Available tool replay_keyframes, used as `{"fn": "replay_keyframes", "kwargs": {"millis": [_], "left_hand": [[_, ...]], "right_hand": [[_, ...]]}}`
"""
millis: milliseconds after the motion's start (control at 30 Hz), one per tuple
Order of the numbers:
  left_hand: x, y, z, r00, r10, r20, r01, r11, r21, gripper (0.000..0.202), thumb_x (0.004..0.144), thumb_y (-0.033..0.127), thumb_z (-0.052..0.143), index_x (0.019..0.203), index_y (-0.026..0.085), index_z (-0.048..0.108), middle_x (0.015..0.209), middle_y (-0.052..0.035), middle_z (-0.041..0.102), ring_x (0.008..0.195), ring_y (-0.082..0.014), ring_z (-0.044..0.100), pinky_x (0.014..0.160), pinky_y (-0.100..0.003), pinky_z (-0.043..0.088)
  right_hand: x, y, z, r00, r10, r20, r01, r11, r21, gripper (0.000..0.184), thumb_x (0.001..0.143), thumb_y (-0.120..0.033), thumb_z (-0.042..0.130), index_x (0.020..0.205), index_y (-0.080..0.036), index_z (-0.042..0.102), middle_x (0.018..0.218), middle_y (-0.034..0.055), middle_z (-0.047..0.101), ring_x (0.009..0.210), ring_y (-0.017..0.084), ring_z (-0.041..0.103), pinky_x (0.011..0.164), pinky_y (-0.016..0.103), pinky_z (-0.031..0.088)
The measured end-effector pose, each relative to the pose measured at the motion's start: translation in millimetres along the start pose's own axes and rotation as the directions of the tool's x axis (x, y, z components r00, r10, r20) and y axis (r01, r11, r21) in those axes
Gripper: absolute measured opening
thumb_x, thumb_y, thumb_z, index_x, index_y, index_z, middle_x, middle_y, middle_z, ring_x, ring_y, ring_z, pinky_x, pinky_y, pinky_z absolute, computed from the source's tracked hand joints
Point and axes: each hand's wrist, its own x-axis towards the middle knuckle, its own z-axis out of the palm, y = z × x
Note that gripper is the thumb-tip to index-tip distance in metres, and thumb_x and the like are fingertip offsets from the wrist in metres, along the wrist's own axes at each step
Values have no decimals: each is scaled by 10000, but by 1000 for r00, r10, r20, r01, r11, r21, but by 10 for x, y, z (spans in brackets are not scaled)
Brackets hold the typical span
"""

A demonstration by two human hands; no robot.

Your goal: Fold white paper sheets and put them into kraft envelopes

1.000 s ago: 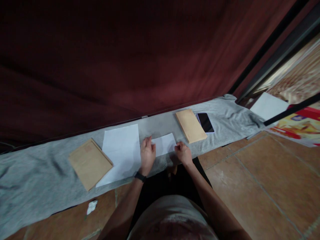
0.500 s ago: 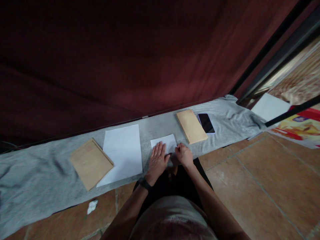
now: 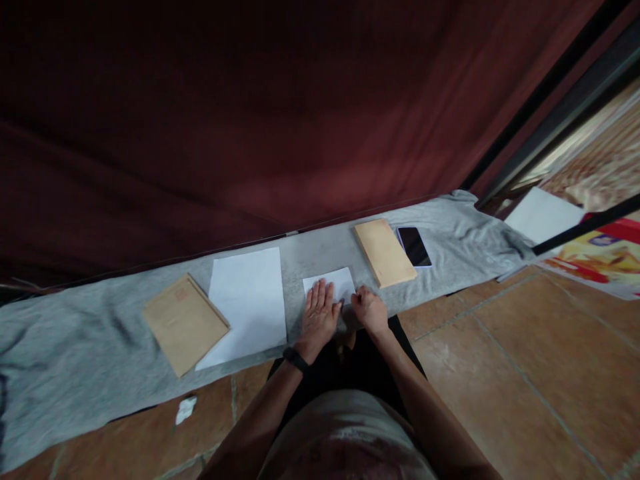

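The folded white paper (image 3: 334,283) lies on the grey cloth (image 3: 75,360) spread over the floor, about midway along it and close to its near edge. It looks thin and light, limp rather than stiff, and would probably crease or crumple under a careless grip. A pinch at a free edge or corner seems the best hold, and a flat palm should keep it from sliding.

The left hand (image 3: 320,319) lies palm down on the paper's near half, fingers straight and slightly spread, with a dark wristband (image 3: 297,360) at the wrist. The right hand (image 3: 369,311) sits at the paper's right near corner with its fingers curled under. I cannot tell whether they pinch the paper or only rest on it. Both forearms reach forward from the lap.

Just left lies a larger white sheet (image 3: 247,303), then a brown envelope (image 3: 185,323). Toward the cloth's right end are a second brown envelope (image 3: 385,252) and a smartphone (image 3: 413,245).
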Motion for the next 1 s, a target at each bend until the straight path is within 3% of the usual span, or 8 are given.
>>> {"fn": "replay_keyframes", "kwargs": {"millis": [167,333,400,500,600,767,1000], "left_hand": [[61,44,-11,997,73,41,-73,997,10,555,1010,332,422,1544,193,364,1626,-141,312,1519,-298,260,1220,-547,250],[61,31,-33,995,94,42,-94,996,-6,545,1012,325,407,1544,212,366,1620,-118,340,1523,-292,250,1224,-548,235],[61,26,-35,993,109,44,-108,994,-9,532,1011,320,410,1532,215,389,1620,-114,343,1527,-296,236,1225,-554,229],[52,6,-26,986,158,60,-157,987,-16,517,997,291,438,1505,194,433,1600,-129,381,1528,-310,227,1223,-570,230],[25,-17,-11,970,232,69,-231,972,-33,504,968,231,473,1458,113,488,1514,-191,488,1497,-325,307,1219,-595,231],[-14,-11,-21,959,270,85,-268,963,-32,507,943,189,502,1443,102,510,1433,-214,564,1448,-338,397,1205,-630,234],[-7,13,-95,954,278,108,-280,960,-1,482,954,204,508,1425,103,533,1437,-213,560,1435,-323,418,1225,-584,215]], "right_hand": [[-17,24,14,1000,-18,-18,19,999,31,248,1008,-323,461,1025,-190,670,872,86,745,832,212,717,716,269,469],[-5,93,19,985,-77,-153,95,989,116,302,1005,-273,426,1223,-172,608,1049,112,731,950,230,695,830,308,501],[32,76,29,961,-185,-205,226,954,199,329,1005,-266,411,1258,-178,602,1158,122,703,1073,234,659,926,331,500],[120,-29,98,891,-404,-206,453,823,343,360,1018,-301,402,1282,-186,618,1253,113,675,1186,214,612,1044,345,472],[217,-166,232,817,-551,-172,569,717,404,391,1025,-319,405,1317,-181,627,1351,109,640,1289,203,557,1137,380,418],[326,-242,420,757,-635,-154,648,700,301,406,1031,-313,419,1343,-158,627,1452,122,571,1414,218,440,1223,445,298],[385,-177,437,753,-642,-142,658,730,185,438,1062,-325,349,1382,-149,589,1491,110,536,1440,201,407,1233,434,256]]}}
